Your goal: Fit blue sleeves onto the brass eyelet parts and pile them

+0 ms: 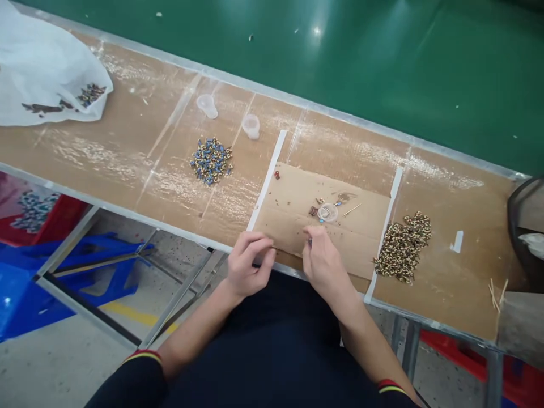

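My left hand (251, 263) is closed in a pinch near the front edge of the table. Something thin and dark sticks out at its fingertips, too small to name. A short way to the right, my right hand (321, 255) pinches a tiny bluish piece, mostly covered by the fingers. Both hands are over the near side of a cardboard sheet (297, 190). Just beyond my right hand, a small clear round dish (327, 212) rests on the cardboard. Around it lie a thin stick (352, 209), a small blue piece (338, 203) and brownish bits (313, 211).
Right of the cardboard is a pile of small gold-and-dark pieces (403, 246); left, a pile of blue-and-gold pieces (211, 161). Two translucent cups (207, 106) lie behind that. A white bag (51, 68) covers the far left. Several thin sticks (495, 297) lie far right.
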The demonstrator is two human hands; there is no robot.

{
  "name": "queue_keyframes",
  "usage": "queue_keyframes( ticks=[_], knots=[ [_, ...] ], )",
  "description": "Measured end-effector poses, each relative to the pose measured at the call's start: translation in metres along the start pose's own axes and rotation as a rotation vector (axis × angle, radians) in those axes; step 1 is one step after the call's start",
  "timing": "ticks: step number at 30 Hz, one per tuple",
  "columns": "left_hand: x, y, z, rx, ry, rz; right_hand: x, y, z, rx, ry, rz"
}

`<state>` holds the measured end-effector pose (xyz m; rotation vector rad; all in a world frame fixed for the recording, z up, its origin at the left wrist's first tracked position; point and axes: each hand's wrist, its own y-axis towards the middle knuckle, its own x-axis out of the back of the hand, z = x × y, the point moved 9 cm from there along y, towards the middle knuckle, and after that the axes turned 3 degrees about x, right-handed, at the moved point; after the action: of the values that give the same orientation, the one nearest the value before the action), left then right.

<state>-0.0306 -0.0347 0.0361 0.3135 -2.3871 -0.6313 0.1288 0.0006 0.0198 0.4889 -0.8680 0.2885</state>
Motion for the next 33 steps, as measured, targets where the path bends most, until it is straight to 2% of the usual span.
queue_keyframes(
  ticks=[3, 6, 11, 16, 19, 21, 24, 27, 31, 33],
  knots=[
    [-0.022, 0.015, -0.001, -0.001, 0.039, 0.143, -0.005, 0.003, -0.010, -0.058, 0.027, 0.049],
    [-0.031, 0.023, 0.004, -0.003, 0.058, 0.233, 0.003, 0.000, -0.016, -0.082, 0.119, 0.054],
    [-0.036, 0.027, 0.012, 0.002, 0.093, 0.337, 0.050, -0.018, -0.021, -0.060, 0.127, -0.105],
    [-0.063, 0.030, 0.001, -0.142, 0.143, 0.500, 0.091, -0.027, -0.020, -0.017, 0.041, -0.265],
    [-0.077, 0.030, -0.001, -0.206, 0.193, 0.559, 0.095, -0.013, -0.016, 0.052, -0.035, -0.252],
    [-0.082, 0.029, 0.001, -0.210, 0.207, 0.585, 0.086, 0.005, -0.016, 0.088, -0.110, -0.173],
    [-0.079, 0.028, 0.006, -0.188, 0.218, 0.589, 0.065, 0.034, -0.026, 0.105, -0.215, 0.005],
    [-0.067, 0.030, 0.009, -0.117, 0.173, 0.532, 0.048, 0.050, -0.034, 0.145, -0.271, 0.127],
    [-0.045, 0.029, 0.019, 0.118, -0.076, 0.365, 0.046, 0.053, -0.038, 0.180, -0.282, 0.107],
    [-0.040, 0.026, 0.028, 0.243, -0.207, 0.280, 0.047, 0.051, -0.038, 0.187, -0.279, 0.078]
  ],
)
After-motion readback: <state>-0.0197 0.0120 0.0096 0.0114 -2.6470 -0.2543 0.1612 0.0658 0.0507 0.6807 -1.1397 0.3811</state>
